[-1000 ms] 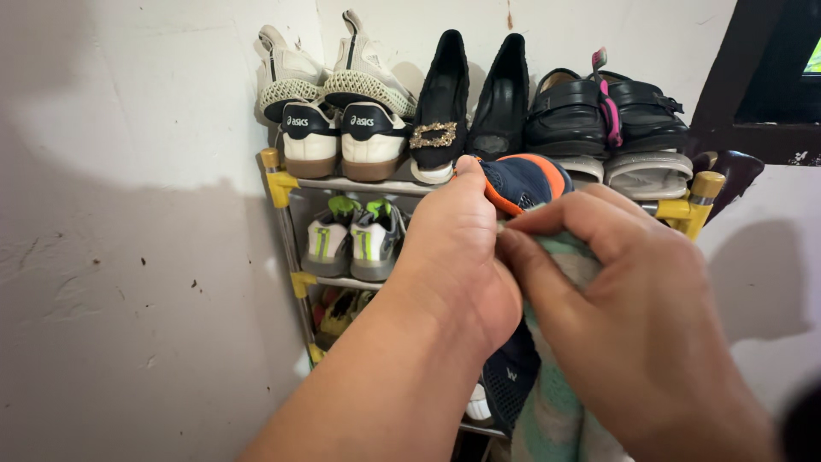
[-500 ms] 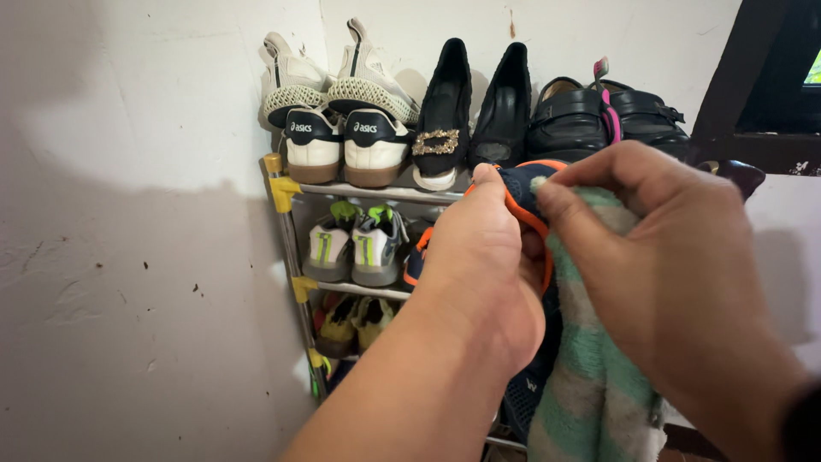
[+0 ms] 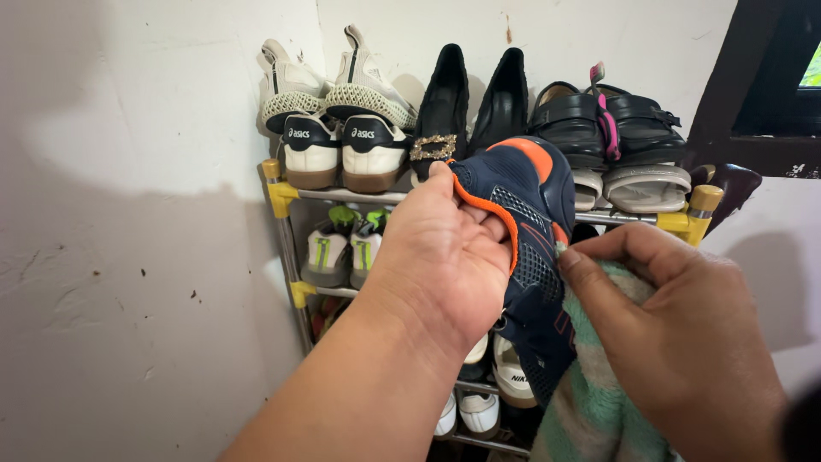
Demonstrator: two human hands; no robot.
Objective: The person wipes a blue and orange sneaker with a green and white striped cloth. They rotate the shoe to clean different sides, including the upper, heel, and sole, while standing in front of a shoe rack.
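Head view looks down at two hands working in front of a shoe rack (image 3: 282, 192) that stands against a pale wall. Left hand (image 3: 440, 257) is clamped on a navy and orange sports shoe (image 3: 530, 231), fingers tucked inside the collar and the thumb outside along its orange edge, so the shoe is held heel up and toe hanging down. Holding it from inside this way leaves the outer side turned toward the other hand. Right hand (image 3: 676, 342) is bunched around a green and grey striped cloth (image 3: 599, 402), the fingertips pinching a fold of it against the shoe's side, just below the orange trim. The rest of the cloth hangs loose beneath the hand. Both hands are close together, meeting at the shoe, which is in the air in front of the rack's upper shelf and touches no shelf as far as can be seen.

On the top shelf, pairs stand toe up against the wall: white trainers with dark heel tabs (image 3: 338, 145), black heeled pumps with a gold buckle (image 3: 470, 103), and black strapped shoes (image 3: 607, 120) over pale sandals. Grey and green trainers (image 3: 342, 248) sit on the shelf below, and white shoes (image 3: 479, 402) lower down, partly hidden behind the held shoe.
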